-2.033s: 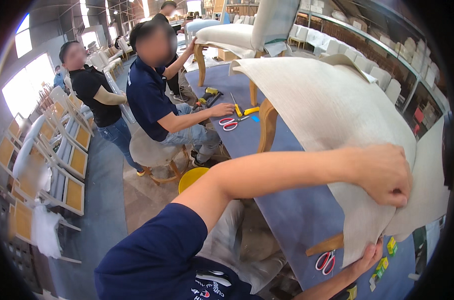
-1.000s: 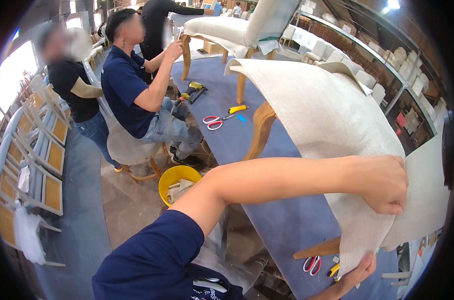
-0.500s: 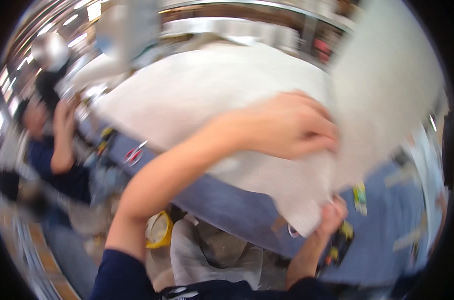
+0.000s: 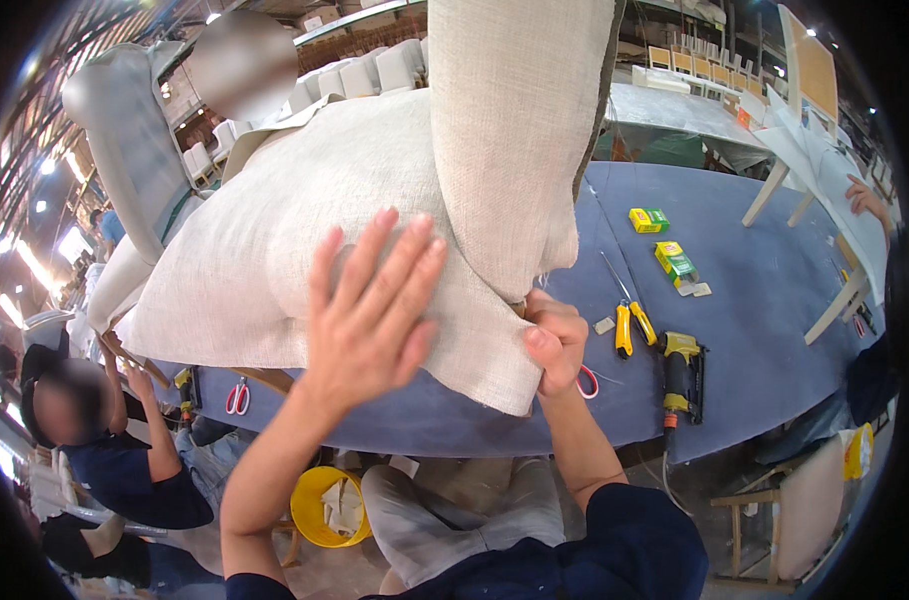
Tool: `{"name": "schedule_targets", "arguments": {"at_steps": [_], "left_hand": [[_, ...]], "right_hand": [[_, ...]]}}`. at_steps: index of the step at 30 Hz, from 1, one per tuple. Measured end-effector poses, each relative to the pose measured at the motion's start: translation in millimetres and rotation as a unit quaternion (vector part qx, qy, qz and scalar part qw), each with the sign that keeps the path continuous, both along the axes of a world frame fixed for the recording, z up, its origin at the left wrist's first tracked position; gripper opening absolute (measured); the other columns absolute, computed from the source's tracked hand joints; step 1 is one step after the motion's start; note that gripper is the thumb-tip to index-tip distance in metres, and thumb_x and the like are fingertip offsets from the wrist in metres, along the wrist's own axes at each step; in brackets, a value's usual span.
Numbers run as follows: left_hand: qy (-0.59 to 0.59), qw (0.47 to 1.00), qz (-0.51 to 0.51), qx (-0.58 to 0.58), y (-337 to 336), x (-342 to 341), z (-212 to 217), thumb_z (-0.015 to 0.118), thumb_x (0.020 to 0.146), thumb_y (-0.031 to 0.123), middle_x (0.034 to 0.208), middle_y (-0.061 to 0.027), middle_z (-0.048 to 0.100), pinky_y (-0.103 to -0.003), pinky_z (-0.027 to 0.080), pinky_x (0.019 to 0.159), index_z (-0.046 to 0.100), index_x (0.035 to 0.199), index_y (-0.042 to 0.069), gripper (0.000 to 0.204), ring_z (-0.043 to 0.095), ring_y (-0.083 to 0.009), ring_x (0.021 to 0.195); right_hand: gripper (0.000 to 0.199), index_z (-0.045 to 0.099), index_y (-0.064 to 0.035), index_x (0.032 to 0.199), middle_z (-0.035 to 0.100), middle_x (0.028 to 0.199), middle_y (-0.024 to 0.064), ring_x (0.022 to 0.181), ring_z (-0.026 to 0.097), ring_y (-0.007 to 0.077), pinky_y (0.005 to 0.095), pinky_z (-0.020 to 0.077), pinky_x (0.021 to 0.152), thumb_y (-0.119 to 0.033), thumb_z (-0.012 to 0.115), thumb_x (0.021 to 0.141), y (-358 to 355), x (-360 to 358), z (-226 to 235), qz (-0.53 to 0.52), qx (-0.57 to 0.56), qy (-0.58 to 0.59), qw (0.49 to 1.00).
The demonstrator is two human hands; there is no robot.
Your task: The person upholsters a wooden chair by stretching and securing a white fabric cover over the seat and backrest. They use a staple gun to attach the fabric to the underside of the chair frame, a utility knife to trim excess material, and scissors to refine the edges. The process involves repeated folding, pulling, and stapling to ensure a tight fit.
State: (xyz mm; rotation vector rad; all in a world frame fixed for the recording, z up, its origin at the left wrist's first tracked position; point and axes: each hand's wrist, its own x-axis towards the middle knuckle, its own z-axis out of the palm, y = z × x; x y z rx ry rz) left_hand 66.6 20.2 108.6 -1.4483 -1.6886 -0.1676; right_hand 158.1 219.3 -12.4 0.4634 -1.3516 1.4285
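Note:
A chair covered in beige woven fabric (image 4: 264, 190) lies across the blue-grey worktable (image 4: 754, 300), its tall padded part (image 4: 514, 110) standing up at the middle. My left hand (image 4: 374, 310) rests with spread fingers over the fabric of the padded seat, holding nothing. The fingers of my right hand (image 4: 556, 338) are closed on the loose fabric edge at the near right corner, below the upright part. A frayed edge hangs just above that hand. Red-handled scissors (image 4: 587, 382) are partly hidden behind my right hand.
Right of the chair lie a yellow-and-black staple gun (image 4: 681, 375), two yellow-handled tools (image 4: 629, 325) and green-yellow boxes (image 4: 676, 262). More red scissors (image 4: 238, 397) lie at left. Below stands a yellow bucket (image 4: 331, 507) of scraps. Co-workers (image 4: 124, 440) sit at left; another person's hand (image 4: 867, 198) shows at right.
My left hand has moved left and down from near the upright part onto the seat, its fingers now spread. My right hand keeps the fabric edge. The view has shifted, showing more table at right.

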Motion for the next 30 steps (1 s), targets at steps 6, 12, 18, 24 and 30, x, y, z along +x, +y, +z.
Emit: {"name": "schedule_targets", "arguments": {"at_steps": [6, 12, 18, 24, 30], "left_hand": [[0.015, 0.999, 0.044, 0.018, 18.7, 9.9, -50.1, 0.042, 0.102, 0.036, 0.158, -0.0165, 0.049, -0.069, 0.005, 0.124, 0.058, 0.144, 0.0, 0.058, 0.033, -0.0431, 0.153], [0.043, 0.998, -0.016, 0.033, 44.8, 23.9, -90.4, 0.045, 0.098, 0.034, 0.159, -0.0119, 0.05, -0.068, 0.001, 0.125, 0.064, 0.144, 0.011, 0.055, 0.031, -0.0397, 0.155], [-0.164, 0.976, -0.125, 0.074, 6.9, 24.5, -14.9, 0.051, 0.088, 0.019, 0.136, -0.0097, 0.07, -0.054, 0.016, 0.127, 0.075, 0.128, 0.014, 0.048, 0.055, -0.0331, 0.14], [-0.284, 0.914, -0.264, -0.12, 14.4, -39.7, 87.3, 0.051, 0.072, 0.005, 0.113, -0.011, 0.075, -0.046, 0.042, 0.111, 0.076, 0.101, 0.002, 0.039, 0.066, -0.0323, 0.122], [-0.248, 0.93, -0.208, -0.174, 20.9, -28.0, 84.1, 0.05, 0.074, 0.01, 0.119, -0.0104, 0.076, -0.049, 0.039, 0.114, 0.078, 0.107, 0.003, 0.044, 0.063, -0.0346, 0.128]], "right_hand": [[0.04, 0.046, 0.0008, 0.057, 0.04, 0.056, 0.0069, 0.057, 0.034, 0.0208, 0.0383, 0.0246, 0.055, -0.02, 0.071, 0.08, -2.3, -7.3, -12.5, 0.026, -0.045, 0.052, 0.997], [0.036, 0.048, 0.0023, 0.059, 0.043, 0.057, 0.0074, 0.056, 0.036, 0.0206, 0.0378, 0.0282, 0.055, -0.019, 0.07, 0.079, -4.4, -16.1, -13.8, 0.029, -0.088, 0.091, 0.992], [0.037, 0.047, 0.0006, 0.056, 0.041, 0.054, 0.0062, 0.056, 0.037, 0.0206, 0.0375, 0.0256, 0.055, -0.019, 0.07, 0.078, 9.4, -14.5, -21.5, 0.058, -0.053, 0.058, 0.995], [0.039, 0.044, -0.0022, 0.054, 0.041, 0.052, 0.0053, 0.053, 0.032, 0.0193, 0.0373, 0.0241, 0.055, -0.02, 0.07, 0.077, 0.9, -16.2, -25.9, 0.052, -0.045, 0.055, 0.996], [0.047, 0.035, -0.0049, 0.052, 0.04, 0.049, 0.005, 0.052, 0.033, 0.0174, 0.0368, 0.0265, 0.054, -0.023, 0.069, 0.08, -8.4, -19.9, -27.6, 0.032, -0.129, 0.106, 0.985]]}}
